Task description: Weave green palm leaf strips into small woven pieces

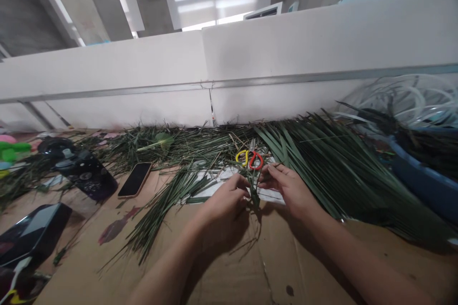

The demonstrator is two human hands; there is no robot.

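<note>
Fingers of my left hand (229, 196) and right hand (284, 183) clamped on green leaf strips (255, 198), yellow-and-red-handled scissors (252, 156) just beyond, long green leaves (322, 167) at my right, cardboard (222, 274) underneath.

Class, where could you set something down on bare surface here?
Bare cardboard shows between the left forearm and right forearm, and between the left forearm and the grass-like bundle. It is crowded along the white partition, around the scissors and where long leaves lie.

The left hand (229, 198) and right hand (286, 185) are bare; behind them, the left forearm (175, 259) and right forearm (343, 250), also bare, widen with distance from the hands.
</note>
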